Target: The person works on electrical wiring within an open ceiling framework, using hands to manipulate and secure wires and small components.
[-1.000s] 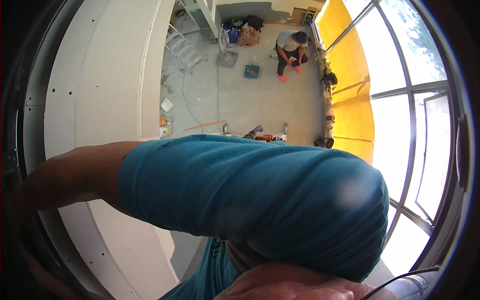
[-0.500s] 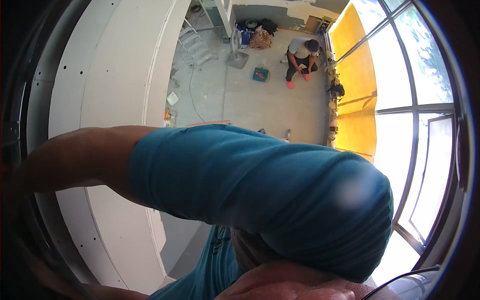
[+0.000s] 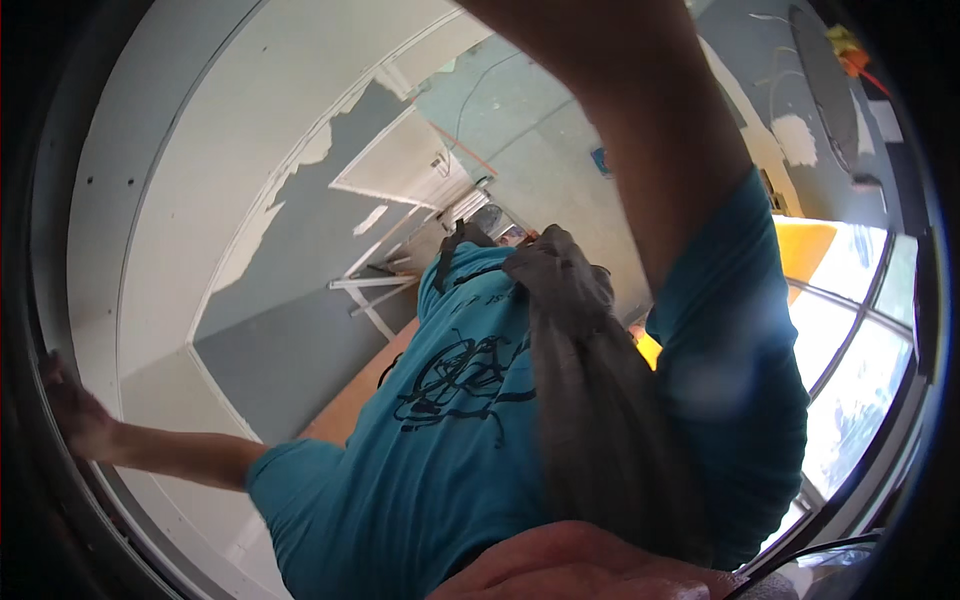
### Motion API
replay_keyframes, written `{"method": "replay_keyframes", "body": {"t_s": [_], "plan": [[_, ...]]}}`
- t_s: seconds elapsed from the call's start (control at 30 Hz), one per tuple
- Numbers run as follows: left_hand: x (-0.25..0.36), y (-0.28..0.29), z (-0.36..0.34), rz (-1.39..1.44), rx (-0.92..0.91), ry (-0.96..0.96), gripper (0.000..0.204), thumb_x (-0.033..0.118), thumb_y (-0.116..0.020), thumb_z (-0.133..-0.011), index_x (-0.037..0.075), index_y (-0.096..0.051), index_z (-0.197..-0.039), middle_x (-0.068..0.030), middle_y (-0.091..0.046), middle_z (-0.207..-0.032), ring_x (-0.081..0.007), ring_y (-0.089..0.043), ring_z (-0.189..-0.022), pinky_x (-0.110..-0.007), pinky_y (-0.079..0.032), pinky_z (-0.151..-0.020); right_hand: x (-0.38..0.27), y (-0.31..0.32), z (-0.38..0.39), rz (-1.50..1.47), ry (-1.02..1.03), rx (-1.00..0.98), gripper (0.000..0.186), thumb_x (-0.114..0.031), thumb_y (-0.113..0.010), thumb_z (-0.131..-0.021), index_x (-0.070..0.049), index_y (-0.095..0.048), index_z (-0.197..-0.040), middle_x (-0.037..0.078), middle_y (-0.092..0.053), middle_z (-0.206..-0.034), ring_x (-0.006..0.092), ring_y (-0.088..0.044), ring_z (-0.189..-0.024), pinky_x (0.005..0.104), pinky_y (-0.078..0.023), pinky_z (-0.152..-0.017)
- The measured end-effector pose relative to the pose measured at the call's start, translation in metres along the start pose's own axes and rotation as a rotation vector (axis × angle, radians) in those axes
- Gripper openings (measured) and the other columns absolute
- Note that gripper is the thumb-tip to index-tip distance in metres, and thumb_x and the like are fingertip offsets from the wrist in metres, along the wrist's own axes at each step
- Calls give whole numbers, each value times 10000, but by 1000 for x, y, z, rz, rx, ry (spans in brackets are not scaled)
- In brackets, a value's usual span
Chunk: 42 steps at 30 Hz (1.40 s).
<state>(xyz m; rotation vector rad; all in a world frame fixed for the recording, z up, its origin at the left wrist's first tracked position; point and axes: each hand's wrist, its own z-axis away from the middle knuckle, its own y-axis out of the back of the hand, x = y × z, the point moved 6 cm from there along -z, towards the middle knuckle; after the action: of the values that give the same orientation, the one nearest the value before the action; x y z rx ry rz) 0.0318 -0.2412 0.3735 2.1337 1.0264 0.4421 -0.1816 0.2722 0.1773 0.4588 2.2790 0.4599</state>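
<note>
My left hand (image 3: pixel 80 412) reaches out to the far left, at the white panel (image 3: pixel 150 250) near the dark rim of the picture. Its fingers look stretched out, and nothing shows in them, though the rim is dim. My right arm is raised and runs out past the top edge, so the right hand is hidden from view. A grey cloth (image 3: pixel 590 350) hangs down the front of my blue shirt (image 3: pixel 450 400).
Bare grey wall (image 3: pixel 290 330) shows beside ragged white panel edges. A white board (image 3: pixel 400 160) and a white bracket-like frame (image 3: pixel 370 283) stand beyond my body. On the floor lies a small blue object (image 3: pixel 601 162). Bright windows (image 3: pixel 860 370) with yellow covering are at the right.
My right arm has swung from across the left side up to the top edge. The view has turned; my left arm and shirt front now show, and the seated person is out of view.
</note>
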Motion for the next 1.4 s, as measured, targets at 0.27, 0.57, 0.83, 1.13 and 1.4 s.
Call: {"method": "replay_keyframes", "body": {"t_s": [0.27, 0.57, 0.83, 1.13, 1.4], "plan": [[65, -295, 351, 782, -380, 1459, 429, 420, -648, -976, 58, -677, -1204, -47, -698, -1083, -147, -654, -928, -336, -540, -833, 5, -43, 17, -121, 57, -115, 223, -203, -608, -981, -85, -686, -1154, 47, -726, -1029, 187, -643, -906, 363, -529, -835], [177, -498, 405, 961, -666, 1394, 241, 212, -586, -1020, 37, -709, -1132, -20, -678, -873, -106, -594, -756, -268, -491, -692, 96, -200, 253, -394, -492, -973, 259, -233, -652, -951, -68, -696, -1146, 77, -733, -1028, 215, -663, -929, 379, -536, -838], [169, -536, 383, 913, -937, 958, 261, 206, -572, -1015, 0, -686, -1127, -140, -709, -1057, -233, -654, -927, -359, -504, -839, 108, -265, 420, -227, -593, -1199, 327, -278, -656, -947, -29, -700, -1155, 159, -702, -1139, 288, -655, -1082, 400, -503, -957], [157, -586, 380, 1015, -1052, 1019, 275, 219, -536, -1025, 13, -662, -1157, -158, -692, -1095, -240, -630, -1028, -376, -488, -929, 126, -324, 421, -379, -605, -1342, 379, -382, -460, -1043, -124, -690, -1200, 109, -705, -1142, 239, -648, -1047, 386, -498, -923], [160, -574, 373, 854, -1144, 819, 268, 251, -630, -965, 65, -667, -1153, -161, -723, -1091, -296, -676, -994, -415, -517, -879, 141, -357, 438, -123, -334, -1375, 465, -539, -712, -798, -129, -762, -1012, 112, -749, -956, 283, -703, -851, 432, -539, -770]]}}
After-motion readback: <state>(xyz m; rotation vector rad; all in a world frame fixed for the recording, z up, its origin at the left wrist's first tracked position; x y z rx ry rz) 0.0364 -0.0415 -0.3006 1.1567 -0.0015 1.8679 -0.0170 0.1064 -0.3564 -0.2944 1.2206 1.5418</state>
